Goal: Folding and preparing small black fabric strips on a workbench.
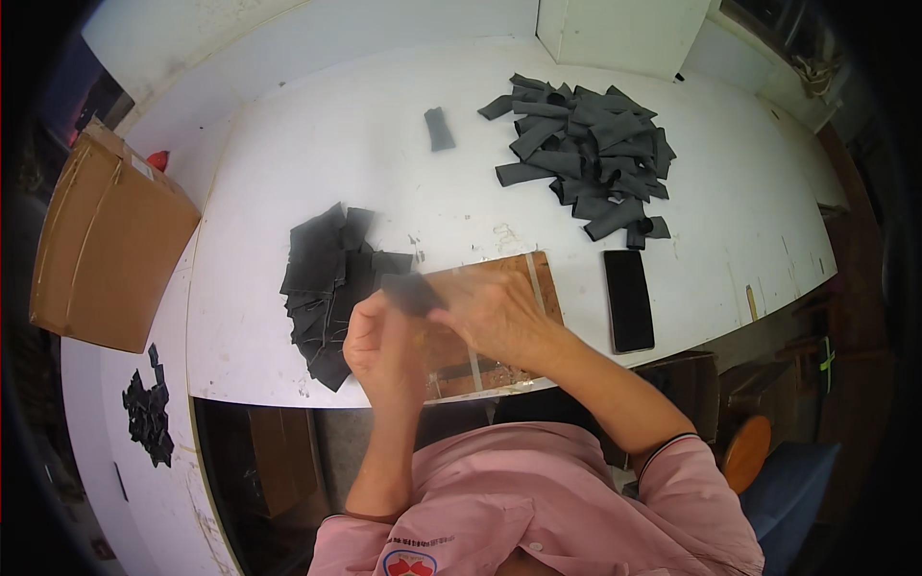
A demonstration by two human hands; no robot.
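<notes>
My left hand [370,336] is closed on one side of a dark grey fabric piece [413,294]. On its other side, my right hand [490,312] pinches the same piece, its fingers smeared by motion. Both hands are raised over the near edge of the table, partly covering a brown board [538,278]. Just left of them lies a stack of flat dark fabric pieces [322,259], some with loose threads. Farther back on the right is a heap of dark grey fabric tubes [595,144]. One separate grey piece [439,130] lies at the back middle.
A black phone-like slab [629,300] lies right of the board on the white table [720,211]. A cardboard box [115,240] stands at the left. Dark scraps [147,408] lie on the side surface near it. A white box-like block [619,34] stands at the back.
</notes>
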